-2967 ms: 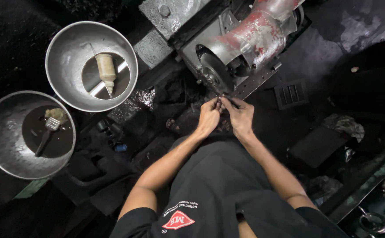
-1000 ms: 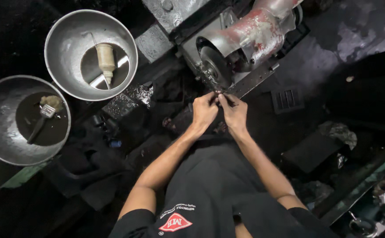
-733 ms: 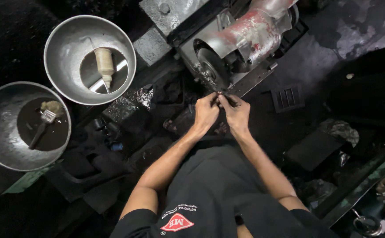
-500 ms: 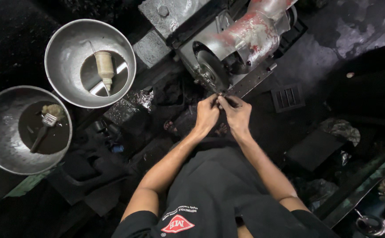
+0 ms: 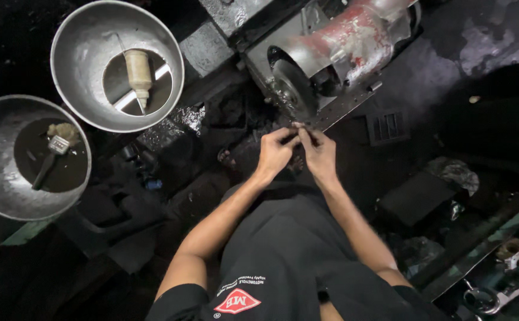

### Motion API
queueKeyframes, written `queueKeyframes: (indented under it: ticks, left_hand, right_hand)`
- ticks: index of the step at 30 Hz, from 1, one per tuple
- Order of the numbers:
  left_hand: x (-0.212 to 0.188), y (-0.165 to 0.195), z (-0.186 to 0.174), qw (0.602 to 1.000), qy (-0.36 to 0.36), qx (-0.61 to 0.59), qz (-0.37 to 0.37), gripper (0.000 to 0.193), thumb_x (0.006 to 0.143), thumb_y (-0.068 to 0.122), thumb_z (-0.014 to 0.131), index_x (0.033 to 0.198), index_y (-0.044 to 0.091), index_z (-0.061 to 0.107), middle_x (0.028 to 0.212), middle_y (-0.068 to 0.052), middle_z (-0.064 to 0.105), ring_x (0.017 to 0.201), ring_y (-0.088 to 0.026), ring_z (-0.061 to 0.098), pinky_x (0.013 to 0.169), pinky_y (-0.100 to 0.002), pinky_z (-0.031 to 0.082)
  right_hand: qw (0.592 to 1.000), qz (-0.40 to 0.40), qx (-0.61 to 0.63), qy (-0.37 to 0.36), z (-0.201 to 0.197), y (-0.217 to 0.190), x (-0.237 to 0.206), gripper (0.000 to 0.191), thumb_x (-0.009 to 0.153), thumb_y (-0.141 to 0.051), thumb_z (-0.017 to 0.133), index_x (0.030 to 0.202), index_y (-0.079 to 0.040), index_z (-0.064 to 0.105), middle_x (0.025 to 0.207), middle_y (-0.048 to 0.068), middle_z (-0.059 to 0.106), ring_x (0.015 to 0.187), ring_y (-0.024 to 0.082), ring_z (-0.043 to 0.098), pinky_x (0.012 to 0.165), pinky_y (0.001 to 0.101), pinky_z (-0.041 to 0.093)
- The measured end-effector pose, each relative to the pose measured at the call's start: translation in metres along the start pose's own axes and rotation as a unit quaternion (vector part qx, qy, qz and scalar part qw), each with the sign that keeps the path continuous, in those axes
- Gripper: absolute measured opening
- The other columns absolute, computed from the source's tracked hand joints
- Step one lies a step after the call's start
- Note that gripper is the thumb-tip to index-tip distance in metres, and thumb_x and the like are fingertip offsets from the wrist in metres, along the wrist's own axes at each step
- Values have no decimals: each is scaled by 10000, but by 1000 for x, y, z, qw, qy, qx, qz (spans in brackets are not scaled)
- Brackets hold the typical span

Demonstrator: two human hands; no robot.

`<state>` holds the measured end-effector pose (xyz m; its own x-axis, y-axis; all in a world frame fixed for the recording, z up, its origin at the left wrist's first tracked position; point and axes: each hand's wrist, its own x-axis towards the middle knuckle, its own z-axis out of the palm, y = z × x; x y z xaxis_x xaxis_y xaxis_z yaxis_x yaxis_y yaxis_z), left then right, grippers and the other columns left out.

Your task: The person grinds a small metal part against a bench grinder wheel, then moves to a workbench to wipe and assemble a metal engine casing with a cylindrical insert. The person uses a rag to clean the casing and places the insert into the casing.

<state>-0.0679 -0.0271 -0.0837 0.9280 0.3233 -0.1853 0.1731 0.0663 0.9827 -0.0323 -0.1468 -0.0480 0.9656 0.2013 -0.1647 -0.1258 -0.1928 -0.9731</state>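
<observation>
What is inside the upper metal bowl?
The upper metal bowl holds a pale squeeze bottle lying on dark liquid, with a bright streak beside it, likely a reflection. What lies under the bottle or the liquid cannot be seen.

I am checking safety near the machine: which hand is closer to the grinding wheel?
Left. The left hand is just below the grinding wheel; the right hand is below and to the wheel's right, slightly farther.
</observation>
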Motion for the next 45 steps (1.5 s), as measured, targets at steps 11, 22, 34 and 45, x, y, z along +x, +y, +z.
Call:
queueKeyframes:
  ticks: [11, 22, 34, 45]
  left_hand:
    - [11, 0, -8, 997, 23, 42, -63, 230, 877, 144, 754, 1071, 24, 774, 937, -156, 796, 832, -134, 755, 757, -296, 566]
    - [13, 6, 5, 996, -11, 8, -89, 189, 934, 112, 683, 1046, -20, 758, 830, -118, 787, 733, -108, 690, 682, -302, 552]
    - [16, 8, 0, 999, -26, -29, -36, 189, 952, 23, 570, 1057, -25, 720, 793, -54, 740, 736, -76, 636, 665, -287, 522]
    - [10, 26, 4, 987, -91, -97, -88, 215, 989, 0, 502, 1094, -19, 688, 761, -39, 639, 607, -116, 539, 517, -308, 449]
  right_hand:
    - [999, 33, 33, -6, 16, 4, 14, 201, 990, -84, 669, 1116, 52, 745, 1055, 89, 774, 962, 111, 695, 871, 241, 538]
    - [998, 32, 49, 1, 1, 7, 13, 225, 948, -99, 754, 1104, 62, 742, 972, 63, 764, 835, 80, 681, 741, 216, 543]
    - [996, 39, 64, 38, 12, 2, 13, 171, 921, -52, 773, 1041, 68, 749, 864, 56, 751, 734, 77, 667, 675, 212, 530]
    - [989, -80, -78, 99, 3, -26, 1, 154, 908, -31, 822, 990, 59, 729, 925, 102, 738, 784, 123, 694, 709, 236, 556]
